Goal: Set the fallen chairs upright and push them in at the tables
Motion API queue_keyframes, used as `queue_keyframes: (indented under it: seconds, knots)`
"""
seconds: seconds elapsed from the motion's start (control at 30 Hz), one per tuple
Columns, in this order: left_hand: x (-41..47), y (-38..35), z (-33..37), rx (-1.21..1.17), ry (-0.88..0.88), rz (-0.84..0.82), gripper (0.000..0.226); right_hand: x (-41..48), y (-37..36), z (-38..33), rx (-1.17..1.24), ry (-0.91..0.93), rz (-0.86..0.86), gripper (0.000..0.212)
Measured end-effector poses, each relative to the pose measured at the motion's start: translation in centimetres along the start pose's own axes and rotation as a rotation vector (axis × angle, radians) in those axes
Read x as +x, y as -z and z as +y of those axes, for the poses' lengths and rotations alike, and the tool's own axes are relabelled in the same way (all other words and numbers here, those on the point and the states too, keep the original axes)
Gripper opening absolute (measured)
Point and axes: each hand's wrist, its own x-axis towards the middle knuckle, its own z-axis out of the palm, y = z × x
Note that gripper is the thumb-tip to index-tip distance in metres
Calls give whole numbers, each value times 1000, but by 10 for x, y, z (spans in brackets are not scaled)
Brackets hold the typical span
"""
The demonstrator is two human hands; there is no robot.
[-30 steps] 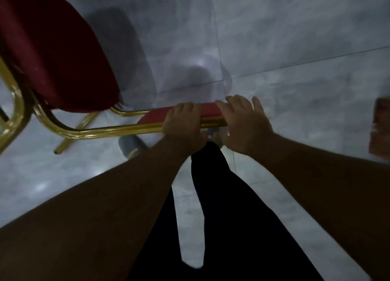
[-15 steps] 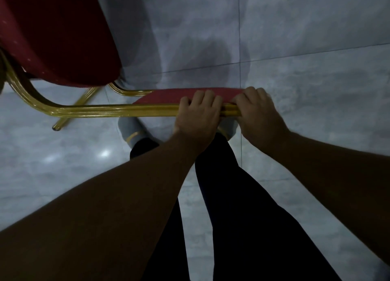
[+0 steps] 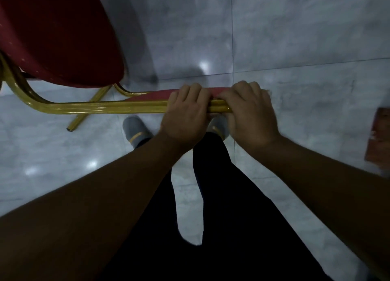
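Observation:
A banquet chair with a gold metal frame (image 3: 95, 107) and a dark red padded seat (image 3: 54, 38) is tipped, its seat at the upper left and its red backrest edge (image 3: 156, 94) running toward the middle. My left hand (image 3: 185, 114) and my right hand (image 3: 251, 109) sit side by side, both closed around the gold top rail of the backrest. One gold leg (image 3: 84, 116) slants down to the floor under the rail.
Glossy grey floor tiles (image 3: 295, 38) spread all around. My two grey slippers (image 3: 136, 128) and dark trousers stand right under the rail. A red-brown object (image 3: 379, 137) pokes in at the right edge.
My hands have slid together along the rail and my right hand has closed fully on it. The chair sits slightly further right in view, with the red-brown object back in sight.

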Motion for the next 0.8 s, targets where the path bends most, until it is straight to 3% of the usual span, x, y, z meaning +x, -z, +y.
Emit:
queue_keyframes:
  seconds: [0.17,0.27,0.43,0.53,0.67,0.8]
  knots:
    - [-45,101,-16,-111,61,29,45,-23,62,-77,97,174,138,38]
    - [-76,161,-32,-190,78,91,44,-39,95,-95,210,135,200,43]
    - [-135,241,-60,-260,139,93,36,-50,129,-143,299,260,222,26]
    - [-159,285,-63,-243,174,95,39,-55,142,-196,287,291,245,23]
    - [-176,330,-48,-194,32,135,37,-59,155,-256,207,362,267,28]
    - [-201,350,-56,-140,64,235,41,-62,164,-300,160,421,264,26]
